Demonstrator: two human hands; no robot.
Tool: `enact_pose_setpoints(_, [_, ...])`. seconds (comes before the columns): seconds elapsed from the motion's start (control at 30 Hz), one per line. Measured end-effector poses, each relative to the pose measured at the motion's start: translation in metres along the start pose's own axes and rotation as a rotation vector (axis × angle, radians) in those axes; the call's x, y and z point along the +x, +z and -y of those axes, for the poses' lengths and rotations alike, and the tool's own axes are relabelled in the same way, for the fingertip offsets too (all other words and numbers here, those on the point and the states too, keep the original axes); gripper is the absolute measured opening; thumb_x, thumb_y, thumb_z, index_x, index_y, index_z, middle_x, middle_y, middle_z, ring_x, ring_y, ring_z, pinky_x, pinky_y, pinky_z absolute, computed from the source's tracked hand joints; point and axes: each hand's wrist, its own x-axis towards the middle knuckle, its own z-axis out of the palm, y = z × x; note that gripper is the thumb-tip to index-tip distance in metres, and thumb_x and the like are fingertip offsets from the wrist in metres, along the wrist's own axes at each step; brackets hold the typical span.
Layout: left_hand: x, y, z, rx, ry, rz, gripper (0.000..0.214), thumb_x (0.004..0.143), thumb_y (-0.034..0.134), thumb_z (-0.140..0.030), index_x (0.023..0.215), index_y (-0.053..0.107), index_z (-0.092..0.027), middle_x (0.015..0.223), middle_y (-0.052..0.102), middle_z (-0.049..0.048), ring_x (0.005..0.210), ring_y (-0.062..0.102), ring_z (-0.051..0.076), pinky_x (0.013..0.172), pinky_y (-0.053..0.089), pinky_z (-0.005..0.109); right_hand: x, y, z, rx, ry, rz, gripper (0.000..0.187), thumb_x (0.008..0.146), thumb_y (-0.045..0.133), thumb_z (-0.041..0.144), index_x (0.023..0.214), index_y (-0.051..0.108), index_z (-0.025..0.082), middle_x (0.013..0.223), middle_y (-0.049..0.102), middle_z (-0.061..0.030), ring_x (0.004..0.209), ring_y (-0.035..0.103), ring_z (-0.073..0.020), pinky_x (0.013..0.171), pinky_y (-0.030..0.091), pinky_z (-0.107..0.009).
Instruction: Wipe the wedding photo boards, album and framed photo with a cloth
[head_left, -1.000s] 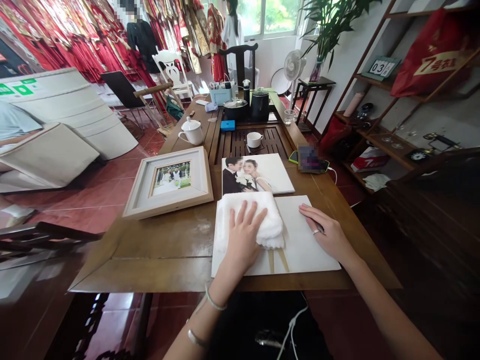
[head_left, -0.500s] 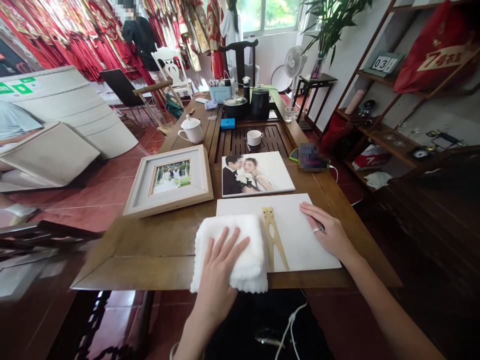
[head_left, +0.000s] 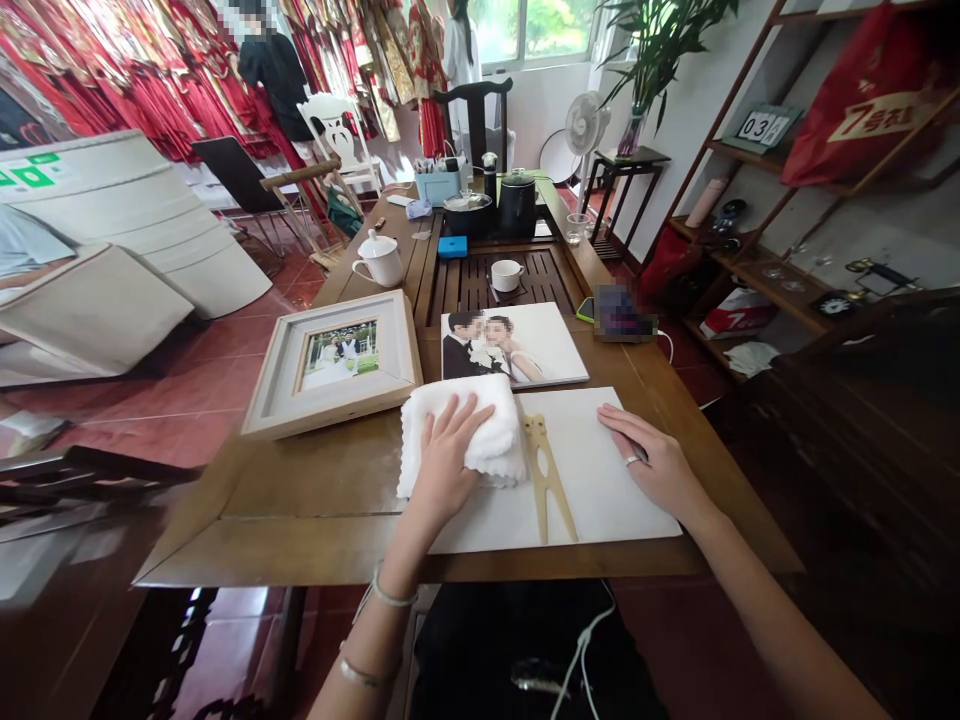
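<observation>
My left hand (head_left: 444, 450) lies flat with fingers spread on a folded white towel (head_left: 480, 432), pressing it onto the far left part of a white board (head_left: 600, 480) that lies on the wooden table (head_left: 315, 500). A tan wooden stand piece (head_left: 546, 470) is fixed to the board just right of the towel. My right hand (head_left: 651, 462), with a ring on it, rests flat on the board's right edge. Beyond the board lies a white panel with a wedding photo (head_left: 510, 346).
A framed photo (head_left: 334, 362) sits to the left. Farther back are a phone (head_left: 621, 314) on a cable, a slatted tea tray (head_left: 491, 282) with a white cup (head_left: 507, 275), a teapot (head_left: 381, 260) and kettles (head_left: 517, 205). Shelves (head_left: 787, 190) stand on the right, and people stand by red garments at the back.
My left hand slid the towel from the board's far side toward me and left to the near edge, then back up to the board's far left. My right hand stayed put.
</observation>
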Motion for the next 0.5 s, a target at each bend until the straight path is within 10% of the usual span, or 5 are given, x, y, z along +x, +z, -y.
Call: enact_pose_setpoints(0.5, [-0.058,0.016,-0.029,-0.101,0.133,0.145,0.104,0.045,0.037,0.003,0.143,0.037,-0.032,0.158,0.019,-0.0067,0.149,0.003,0.019,0.120,0.003,0.055,-0.001,0.001,-0.003,-0.007,-0.004,0.006,0.034,0.095,0.043,0.024,0.122,0.063,0.022,0.131,0.062,-0.0072,0.125,0.055,-0.0214,0.109,0.044,-0.045])
